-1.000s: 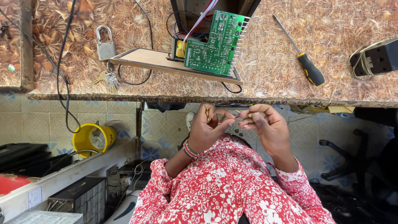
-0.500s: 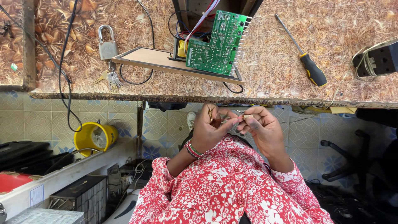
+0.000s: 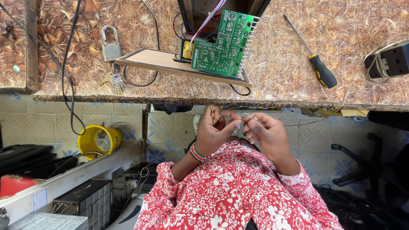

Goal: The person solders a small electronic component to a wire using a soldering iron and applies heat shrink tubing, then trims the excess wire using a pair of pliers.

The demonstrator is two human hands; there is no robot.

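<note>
A small part (image 3: 213, 114) pinched between the left hand (image 3: 215, 132) and the blurred right hand (image 3: 266, 136) is too tiny to identify.

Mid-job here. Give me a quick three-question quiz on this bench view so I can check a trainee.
1. True or false: the screwdriver lies on top of the green circuit board.
2. What hangs from the padlock? A) keys B) tape C) pliers
3. Fill in: the left hand and the right hand pinch a thin ___ between them, below the table edge.

Key: 1 false, it lies apart on the table to the board's right. 2 A. 3 wire.
</note>
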